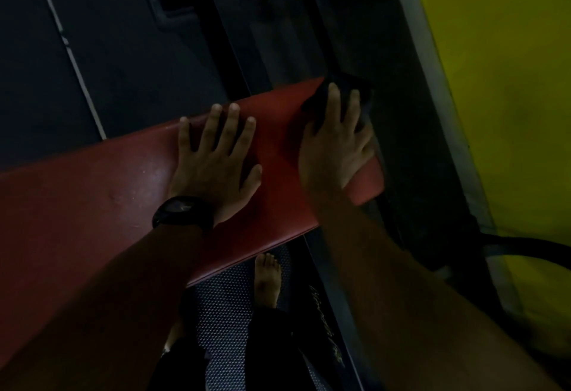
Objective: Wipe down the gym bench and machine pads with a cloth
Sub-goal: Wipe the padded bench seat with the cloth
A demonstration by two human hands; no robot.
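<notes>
Left hand [216, 155] flat on bench pad [92, 205], right hand [333, 149] atop dark cloth [364, 94].

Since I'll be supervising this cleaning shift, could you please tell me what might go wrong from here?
The right hand presses the dark cloth at the far corner of the red bench pad; it could slide off the edge. The bare foot stands beside the dark frame rail and might get stubbed. In this dim light, missed spots may go unnoticed.
</notes>
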